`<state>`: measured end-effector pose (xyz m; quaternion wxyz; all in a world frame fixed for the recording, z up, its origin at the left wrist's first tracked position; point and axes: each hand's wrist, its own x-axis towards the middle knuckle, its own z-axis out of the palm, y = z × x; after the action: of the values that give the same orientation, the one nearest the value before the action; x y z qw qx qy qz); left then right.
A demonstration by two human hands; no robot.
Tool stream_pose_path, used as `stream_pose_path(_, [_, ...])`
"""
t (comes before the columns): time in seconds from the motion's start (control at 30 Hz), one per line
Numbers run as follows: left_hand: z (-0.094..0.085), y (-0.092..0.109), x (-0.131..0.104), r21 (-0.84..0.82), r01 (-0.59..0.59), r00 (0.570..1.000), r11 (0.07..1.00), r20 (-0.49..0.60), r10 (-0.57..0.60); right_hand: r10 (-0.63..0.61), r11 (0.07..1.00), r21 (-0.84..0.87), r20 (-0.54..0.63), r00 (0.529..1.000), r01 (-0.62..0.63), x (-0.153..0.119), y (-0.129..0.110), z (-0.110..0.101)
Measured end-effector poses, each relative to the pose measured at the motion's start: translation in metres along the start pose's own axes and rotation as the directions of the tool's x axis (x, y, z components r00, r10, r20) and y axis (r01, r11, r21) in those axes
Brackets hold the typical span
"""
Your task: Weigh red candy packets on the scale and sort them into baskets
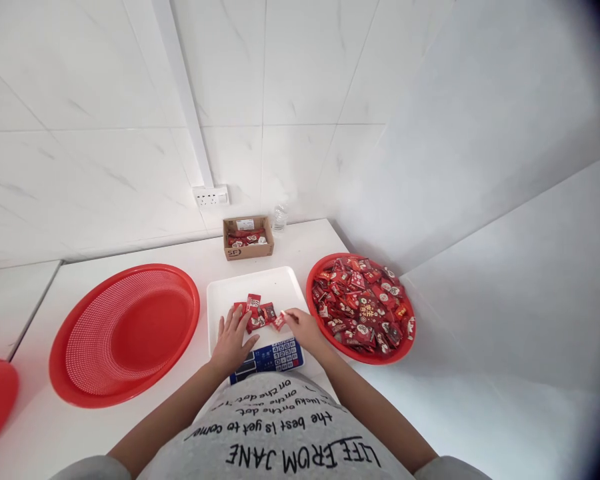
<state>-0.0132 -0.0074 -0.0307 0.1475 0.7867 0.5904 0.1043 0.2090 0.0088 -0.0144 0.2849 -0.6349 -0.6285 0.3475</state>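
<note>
On our left sits a red mesh basket (140,337); next, our left hand (231,343), fingers spread, lies against red sachets (257,320) on the white tray (280,287) of a digital scale (265,360), our right hand (304,327) pinches one sachet (279,321) at their right, and beyond stands a sachet-filled round basket (370,359).

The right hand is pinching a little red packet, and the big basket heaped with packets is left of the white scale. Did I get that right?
Not quite: the head view shows the big basket heaped with packets to the right of the white scale, not the left. The right hand is indeed pinching a little red packet.
</note>
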Motion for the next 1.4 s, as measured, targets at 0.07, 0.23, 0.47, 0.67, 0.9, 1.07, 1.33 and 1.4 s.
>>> stream_pose_path(0.07, [0.002,0.008,0.003,0.001,-0.02,1.0,1.0,0.003,0.02,0.016,1.0,-0.027,0.054,0.998,-0.014,-0.003,-0.001,0.012])
stream_pose_path(0.23, [0.009,0.023,0.012,0.051,-0.126,0.991,0.991,0.039,0.124,-0.023,0.998,-0.065,-0.002,1.0,0.023,-0.008,0.01,0.006])
stream_pose_path(0.47, [0.009,0.02,0.035,0.152,-0.118,0.993,0.981,0.032,0.115,-0.191,0.965,-0.226,-0.242,0.951,0.136,-0.004,0.039,-0.034])
stream_pose_path(0.67, [0.005,0.022,0.044,0.163,-0.108,0.992,0.981,0.088,0.094,-0.166,0.963,-0.252,-0.289,0.943,0.092,0.0,0.066,-0.037])
stream_pose_path(0.9, [0.002,0.009,0.043,0.108,0.0,0.999,0.994,0.05,-0.006,-0.149,0.962,-0.26,-0.254,0.956,0.081,-0.002,0.072,-0.031])
stream_pose_path(1.07, [-0.011,-0.014,0.034,0.023,0.095,0.995,0.995,0.027,-0.096,-0.135,0.964,-0.259,-0.255,0.957,0.067,-0.001,0.073,-0.031])
stream_pose_path(1.33, [-0.02,-0.022,0.029,-0.045,0.064,0.998,0.997,0.023,-0.063,-0.11,0.969,-0.241,-0.239,0.965,0.051,-0.001,0.073,-0.031])
stream_pose_path(1.4, [-0.019,-0.017,0.03,-0.025,0.089,0.996,0.996,0.013,-0.089,-0.107,0.97,-0.236,-0.24,0.965,0.049,-0.001,0.072,-0.031])
